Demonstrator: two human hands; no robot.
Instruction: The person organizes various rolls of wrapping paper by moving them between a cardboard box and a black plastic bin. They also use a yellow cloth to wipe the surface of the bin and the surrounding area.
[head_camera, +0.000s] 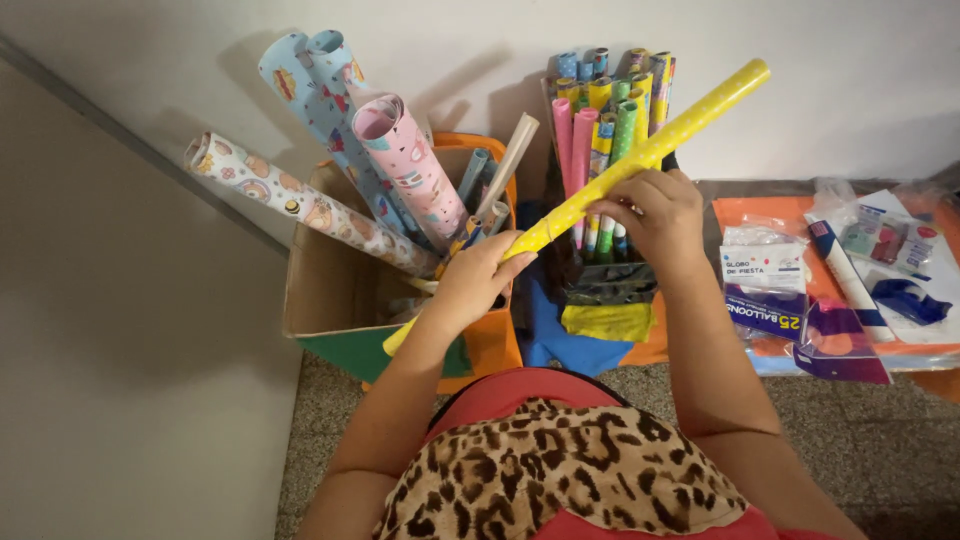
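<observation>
A person in a leopard-print top (560, 470) holds a long yellow polka-dot roll of wrapping paper (640, 155) with both hands, seen from a head-worn camera looking down. The roll runs on a slant from lower left to upper right, its top end reaching up against the pale wall (200, 60) and its lower end poking out below the left hand (480, 275). That hand's grip is closed around the lower stretch of the roll, thumb lying along it. The right hand (650, 215) has its grip wrapped over the middle of the roll, fingers curled down across it.

The roll is held in the air above two containers standing on the speckled floor (320, 420) by the wall. On the left, an open cardboard box (330, 290) carries wide rolls leaning outward: a light blue patterned roll (315, 95), a pink patterned roll (415, 165) and a white roll printed with rainbows (300, 205). Just beside it, a second container (600, 300) is packed with thin upright rolls (600, 110) in pink, yellow, green and blue.

To the right, a low tabletop bears an orange sheet (765, 212) with packets of balloons (765, 290) and other clear-wrapped party goods (890, 260) lying on it, well apart from the hands.
</observation>
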